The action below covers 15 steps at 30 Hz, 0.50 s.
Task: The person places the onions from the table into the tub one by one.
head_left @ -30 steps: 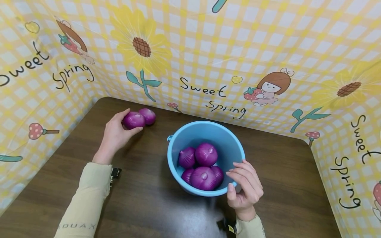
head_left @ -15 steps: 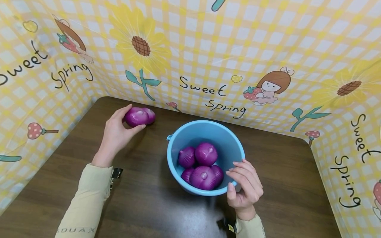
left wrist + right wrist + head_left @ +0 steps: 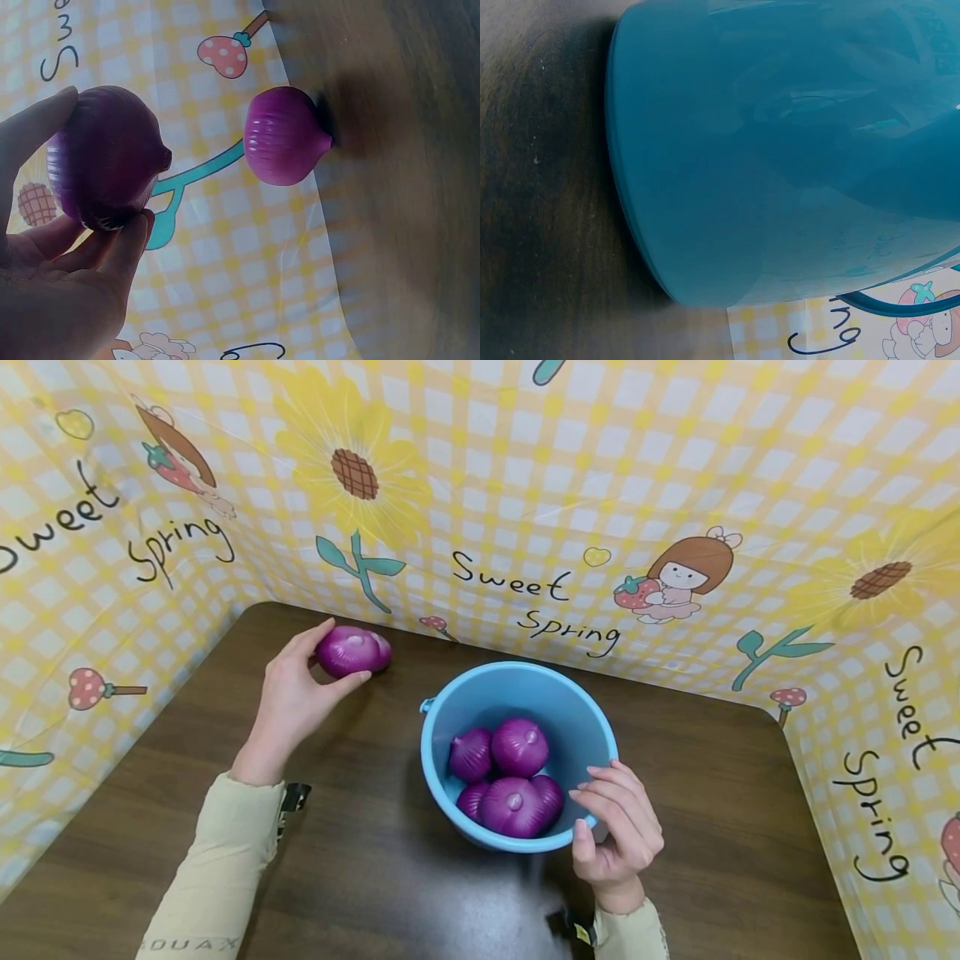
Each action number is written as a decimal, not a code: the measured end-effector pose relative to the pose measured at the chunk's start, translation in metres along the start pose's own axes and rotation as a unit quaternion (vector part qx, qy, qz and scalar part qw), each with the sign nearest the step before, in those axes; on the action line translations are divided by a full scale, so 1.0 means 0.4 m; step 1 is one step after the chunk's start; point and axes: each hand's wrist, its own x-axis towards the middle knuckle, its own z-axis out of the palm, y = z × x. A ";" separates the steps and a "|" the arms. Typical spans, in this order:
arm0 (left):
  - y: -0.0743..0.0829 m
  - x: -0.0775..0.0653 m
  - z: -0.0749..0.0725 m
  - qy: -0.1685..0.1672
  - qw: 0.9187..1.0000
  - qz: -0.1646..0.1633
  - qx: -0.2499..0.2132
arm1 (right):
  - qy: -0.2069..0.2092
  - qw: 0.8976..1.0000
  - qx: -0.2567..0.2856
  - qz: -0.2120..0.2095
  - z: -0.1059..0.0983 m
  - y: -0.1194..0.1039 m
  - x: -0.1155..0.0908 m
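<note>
My left hand [image 3: 291, 700] holds a purple onion [image 3: 345, 650] between thumb and fingers at the far left of the table. In the left wrist view this held onion [image 3: 109, 150] looks larger and nearer than a second onion [image 3: 281, 136], which rests on the table. From the head view the held one mostly covers the second. A blue bucket [image 3: 577, 727] stands upright near the middle with several purple onions [image 3: 517, 747] inside. At its right rim my right hand [image 3: 622, 831] grips the edge, fingers over it and thumb outside. Only the bucket's outer wall [image 3: 742, 165] fills the right wrist view.
The dark wooden table [image 3: 360, 877] has a rounded back edge. A yellow checked cloth [image 3: 510, 485] with flowers and lettering rises behind it and along both sides. The bucket's handle lug [image 3: 427, 706] sticks out on its left.
My left hand and its onion have risen slightly and shifted right, so the onion overlaps more of the second one. The right hand and bucket stay put.
</note>
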 end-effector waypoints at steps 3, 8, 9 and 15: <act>0.007 -0.002 -0.001 0.004 1.000 0.003 -0.003 | 0.001 1.000 0.001 -0.001 0.000 0.000 0.001; 0.024 -0.007 -0.005 0.010 1.000 0.005 -0.012 | 0.006 1.000 0.003 -0.004 0.004 -0.001 0.005; 0.027 -0.008 -0.006 0.012 1.000 0.006 -0.013 | 0.007 1.000 0.003 -0.004 0.004 -0.001 0.006; 0.046 -0.015 -0.010 0.018 1.000 0.005 -0.024 | 0.010 1.000 0.006 -0.007 0.005 -0.003 0.008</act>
